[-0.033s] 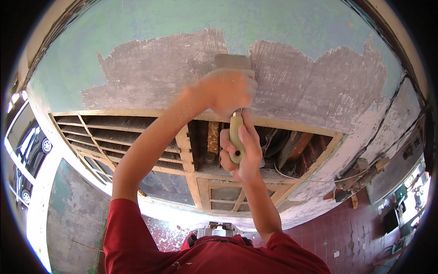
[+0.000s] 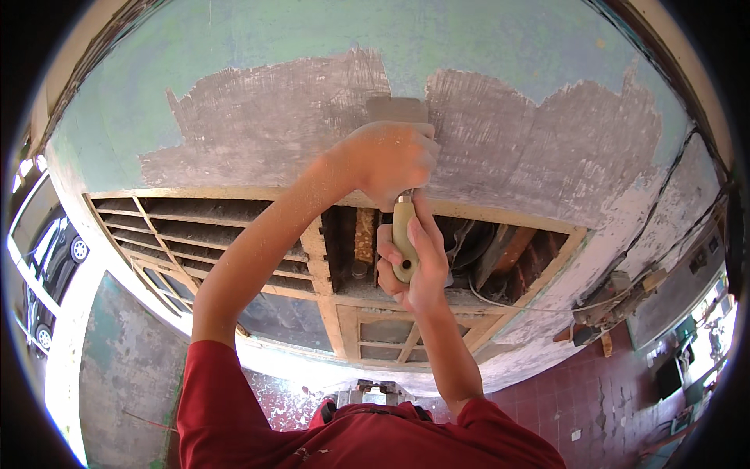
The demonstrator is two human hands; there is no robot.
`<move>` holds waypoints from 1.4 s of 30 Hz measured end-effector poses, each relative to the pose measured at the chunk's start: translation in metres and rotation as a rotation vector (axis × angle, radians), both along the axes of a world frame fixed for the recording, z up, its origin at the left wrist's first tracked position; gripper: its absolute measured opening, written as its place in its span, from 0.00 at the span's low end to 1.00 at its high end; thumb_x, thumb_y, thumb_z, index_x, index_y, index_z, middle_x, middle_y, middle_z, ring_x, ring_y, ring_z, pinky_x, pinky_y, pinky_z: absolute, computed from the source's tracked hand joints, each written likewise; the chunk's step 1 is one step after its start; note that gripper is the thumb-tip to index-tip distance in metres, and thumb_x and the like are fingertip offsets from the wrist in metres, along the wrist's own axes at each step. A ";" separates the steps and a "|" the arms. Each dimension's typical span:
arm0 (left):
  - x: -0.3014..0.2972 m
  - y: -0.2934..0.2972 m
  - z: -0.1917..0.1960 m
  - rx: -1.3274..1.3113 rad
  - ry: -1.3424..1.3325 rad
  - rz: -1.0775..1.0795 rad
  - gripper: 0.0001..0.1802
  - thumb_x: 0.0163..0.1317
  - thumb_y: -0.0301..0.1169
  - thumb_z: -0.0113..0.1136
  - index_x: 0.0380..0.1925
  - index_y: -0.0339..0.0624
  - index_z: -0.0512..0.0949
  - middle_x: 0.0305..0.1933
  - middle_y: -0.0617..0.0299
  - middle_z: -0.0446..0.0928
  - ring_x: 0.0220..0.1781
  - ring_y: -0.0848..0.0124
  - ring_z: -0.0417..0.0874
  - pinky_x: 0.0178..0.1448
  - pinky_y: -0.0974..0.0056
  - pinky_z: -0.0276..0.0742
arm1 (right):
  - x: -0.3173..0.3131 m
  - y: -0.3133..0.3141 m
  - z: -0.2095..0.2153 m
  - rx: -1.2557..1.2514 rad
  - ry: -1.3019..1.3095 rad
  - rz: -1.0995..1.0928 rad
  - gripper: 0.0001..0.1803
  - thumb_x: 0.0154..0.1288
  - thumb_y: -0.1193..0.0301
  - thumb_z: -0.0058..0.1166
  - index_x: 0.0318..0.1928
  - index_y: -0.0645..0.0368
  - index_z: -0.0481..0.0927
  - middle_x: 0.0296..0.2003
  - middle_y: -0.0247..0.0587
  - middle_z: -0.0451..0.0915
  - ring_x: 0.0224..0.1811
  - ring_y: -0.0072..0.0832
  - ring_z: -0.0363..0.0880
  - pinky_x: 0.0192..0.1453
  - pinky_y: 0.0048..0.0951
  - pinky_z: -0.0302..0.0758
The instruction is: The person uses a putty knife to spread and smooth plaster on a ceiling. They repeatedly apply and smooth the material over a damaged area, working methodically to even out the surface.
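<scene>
A putty knife with a pale yellow-green handle (image 2: 402, 242) is held in both hands against the wall. My right hand (image 2: 426, 266) wraps round the handle from below. My left hand (image 2: 393, 156) is closed over the lower part of the broad metal blade (image 2: 397, 109) and hides much of it. The blade's top edge lies at the lower end of a green paint strip (image 2: 406, 74). Bare grey plaster (image 2: 273, 109) with ragged edges spreads on both sides of that strip.
Below the hands runs a wooden frame (image 2: 324, 266) with slats at left and an open, dark section at right. Cables and a wooden bracket (image 2: 617, 301) hang on the right wall. Paint flakes lie on the red tiled floor (image 2: 269, 391). Cars (image 2: 55, 266) stand outside, far left.
The blade and my left hand have slid slightly down the wall. My right hand has hardly moved, and both hands keep their hold.
</scene>
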State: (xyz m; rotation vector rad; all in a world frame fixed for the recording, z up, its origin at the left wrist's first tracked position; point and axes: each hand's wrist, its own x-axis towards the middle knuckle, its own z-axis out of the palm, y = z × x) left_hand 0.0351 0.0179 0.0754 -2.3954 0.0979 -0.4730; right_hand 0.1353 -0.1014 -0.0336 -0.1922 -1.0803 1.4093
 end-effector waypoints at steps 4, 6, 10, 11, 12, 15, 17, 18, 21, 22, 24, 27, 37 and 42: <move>0.003 0.005 0.022 0.029 -0.013 -0.049 0.15 0.20 0.39 0.64 0.08 0.44 0.71 0.20 0.66 0.71 0.32 0.65 0.75 0.46 0.63 0.74 | 0.005 0.011 0.017 0.029 -0.030 0.020 0.32 0.75 0.59 0.36 0.75 0.45 0.44 0.23 0.35 0.61 0.10 0.15 0.46 0.10 0.18 0.45; 0.001 0.004 0.026 0.040 -0.023 -0.018 0.15 0.21 0.40 0.63 0.08 0.44 0.72 0.19 0.66 0.71 0.32 0.65 0.75 0.47 0.62 0.74 | 0.005 0.012 0.021 0.041 -0.033 0.027 0.32 0.76 0.59 0.36 0.75 0.46 0.44 0.23 0.36 0.62 0.11 0.16 0.47 0.10 0.18 0.46; 0.001 0.001 0.019 0.051 -0.061 -0.032 0.14 0.22 0.40 0.62 0.08 0.44 0.71 0.19 0.66 0.71 0.31 0.64 0.74 0.48 0.61 0.74 | 0.006 0.010 0.009 0.038 -0.030 0.024 0.33 0.76 0.58 0.36 0.75 0.45 0.44 0.23 0.35 0.63 0.11 0.16 0.47 0.10 0.18 0.46; 0.002 0.003 0.016 0.056 -0.056 -0.059 0.14 0.21 0.39 0.62 0.08 0.44 0.71 0.19 0.66 0.71 0.31 0.64 0.74 0.48 0.61 0.74 | 0.007 0.010 0.005 0.029 -0.033 0.023 0.33 0.76 0.57 0.36 0.75 0.45 0.44 0.23 0.35 0.63 0.11 0.16 0.48 0.10 0.18 0.46; 0.002 0.006 0.014 0.060 -0.051 -0.085 0.14 0.21 0.39 0.63 0.08 0.44 0.72 0.19 0.66 0.70 0.31 0.64 0.74 0.48 0.61 0.74 | 0.007 0.011 0.007 0.044 -0.033 0.023 0.33 0.76 0.57 0.36 0.75 0.45 0.44 0.23 0.35 0.63 0.11 0.16 0.47 0.10 0.18 0.46; 0.002 0.005 0.027 0.026 -0.012 -0.051 0.13 0.20 0.37 0.63 0.08 0.44 0.72 0.19 0.66 0.70 0.32 0.65 0.74 0.48 0.62 0.73 | 0.006 0.010 0.019 0.054 -0.018 0.030 0.33 0.76 0.57 0.37 0.75 0.45 0.45 0.23 0.36 0.63 0.11 0.16 0.47 0.10 0.18 0.46; 0.001 0.005 0.032 0.011 -0.007 -0.031 0.13 0.19 0.36 0.63 0.08 0.44 0.72 0.19 0.66 0.70 0.32 0.65 0.74 0.48 0.62 0.73 | 0.003 0.009 0.022 0.031 -0.001 0.040 0.33 0.76 0.57 0.37 0.75 0.44 0.45 0.23 0.36 0.63 0.11 0.16 0.48 0.10 0.18 0.46; 0.001 0.006 0.031 0.011 -0.016 -0.040 0.13 0.19 0.36 0.63 0.08 0.44 0.72 0.18 0.66 0.70 0.32 0.65 0.74 0.48 0.63 0.73 | 0.003 0.010 0.022 0.037 -0.001 0.039 0.32 0.76 0.57 0.37 0.75 0.44 0.45 0.23 0.36 0.63 0.11 0.16 0.48 0.10 0.18 0.46; 0.003 0.006 0.013 -0.031 -0.027 -0.054 0.13 0.18 0.34 0.63 0.08 0.44 0.72 0.18 0.67 0.70 0.31 0.65 0.74 0.48 0.63 0.73 | 0.004 0.011 0.012 0.019 0.005 0.029 0.32 0.76 0.56 0.38 0.75 0.42 0.46 0.23 0.36 0.63 0.11 0.15 0.47 0.10 0.18 0.45; 0.004 0.004 0.010 -0.045 -0.032 -0.055 0.13 0.17 0.34 0.63 0.08 0.44 0.72 0.18 0.67 0.70 0.31 0.65 0.74 0.48 0.63 0.73 | 0.004 0.009 0.008 0.001 0.004 0.024 0.32 0.76 0.56 0.38 0.75 0.41 0.46 0.23 0.36 0.63 0.11 0.15 0.47 0.10 0.18 0.45; 0.006 0.007 0.024 0.000 -0.027 -0.061 0.13 0.18 0.35 0.63 0.08 0.44 0.72 0.19 0.67 0.70 0.31 0.65 0.74 0.48 0.63 0.73 | 0.005 0.011 0.012 0.002 0.008 0.023 0.32 0.76 0.56 0.38 0.75 0.40 0.46 0.23 0.36 0.63 0.11 0.15 0.46 0.11 0.18 0.45; 0.002 0.001 0.046 0.054 0.021 0.056 0.11 0.23 0.36 0.65 0.12 0.44 0.77 0.24 0.66 0.74 0.37 0.64 0.75 0.46 0.63 0.75 | 0.004 0.019 0.029 0.041 0.022 0.045 0.32 0.75 0.56 0.38 0.75 0.40 0.46 0.23 0.35 0.62 0.10 0.15 0.45 0.11 0.18 0.44; 0.006 -0.002 0.049 0.039 0.060 0.140 0.11 0.27 0.35 0.66 0.14 0.43 0.81 0.26 0.61 0.77 0.39 0.62 0.77 0.46 0.62 0.77 | 0.005 0.016 0.031 0.068 0.008 0.038 0.32 0.76 0.56 0.36 0.75 0.41 0.46 0.23 0.35 0.61 0.10 0.15 0.46 0.10 0.18 0.44; 0.003 -0.006 0.030 0.020 0.045 0.104 0.10 0.26 0.35 0.65 0.13 0.43 0.79 0.24 0.63 0.76 0.37 0.64 0.77 0.48 0.63 0.75 | 0.004 0.007 0.023 0.042 0.016 0.044 0.32 0.76 0.56 0.36 0.75 0.42 0.45 0.23 0.35 0.62 0.10 0.15 0.47 0.10 0.18 0.44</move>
